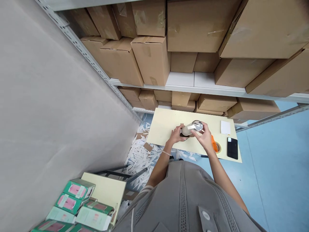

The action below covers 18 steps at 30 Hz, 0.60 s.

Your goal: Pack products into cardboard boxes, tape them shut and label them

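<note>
A pale cylindrical bottle (187,130) with a shiny silver top (198,125) and a white strip along its side is tilted over the cream table. My right hand (204,137) is closed around its silver end, thumb and fingers on opposite sides. At the bottle's lower end, my left hand (177,135) is closed around a small brown cardboard box (191,135), mostly hidden by the fingers and the bottle. How far the bottle sits inside the box cannot be made out. An orange tape dispenser (213,143) with a tape roll (218,147) lies beside my right wrist.
A black phone (232,148) and a white card (225,127) lie on the right of the cream table (164,125). Shelves (202,88) of cardboard boxes (152,59) rise ahead. Paper scraps (140,154) litter the floor; green boxes (69,203) are stacked lower left, by a grey wall (60,96).
</note>
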{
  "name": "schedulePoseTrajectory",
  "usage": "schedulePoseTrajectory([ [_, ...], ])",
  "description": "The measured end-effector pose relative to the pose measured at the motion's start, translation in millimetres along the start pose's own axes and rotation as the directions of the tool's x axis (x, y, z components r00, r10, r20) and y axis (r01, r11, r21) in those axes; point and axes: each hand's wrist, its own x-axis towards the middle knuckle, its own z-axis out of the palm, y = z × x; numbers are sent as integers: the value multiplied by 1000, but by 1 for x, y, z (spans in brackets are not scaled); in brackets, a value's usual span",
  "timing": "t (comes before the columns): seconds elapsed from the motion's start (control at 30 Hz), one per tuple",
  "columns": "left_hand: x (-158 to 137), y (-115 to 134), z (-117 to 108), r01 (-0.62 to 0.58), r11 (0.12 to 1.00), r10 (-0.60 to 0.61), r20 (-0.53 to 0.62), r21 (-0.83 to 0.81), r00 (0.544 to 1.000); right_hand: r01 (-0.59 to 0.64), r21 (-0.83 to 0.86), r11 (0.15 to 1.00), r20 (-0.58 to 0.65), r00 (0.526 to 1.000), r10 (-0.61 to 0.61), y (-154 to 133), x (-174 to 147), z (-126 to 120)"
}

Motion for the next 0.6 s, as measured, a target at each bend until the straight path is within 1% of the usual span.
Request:
schedulePoseTrajectory([
  [0.2, 0, -7, 2, -41, 993, 39, -15, -113, 999, 68, -83, 994, 119, 991, -58, 12, 7, 11],
  [0.3, 0, -9, 2, -64, 980, 56, -45, -188, 997, 104, -193, 976, 198, 978, -65, 25, 8, 21],
  [0.37, -1, -9, 2, -72, 972, 60, -57, -224, 997, 162, -311, 936, 270, 960, -76, 34, 7, 29],
  [0.43, -2, -10, 2, -75, 967, 63, -57, -244, 996, 256, -414, 873, 338, 934, -113, 43, 6, 36],
  [0.5, -3, -10, 2, -69, 965, 58, -50, -254, 997, 321, -500, 804, 366, 920, -140, 50, 6, 41],
  [0.6, -5, -10, 0, -47, 962, 40, -33, -269, 999, 314, -612, 726, 356, 929, -101, 57, 10, 46],
])
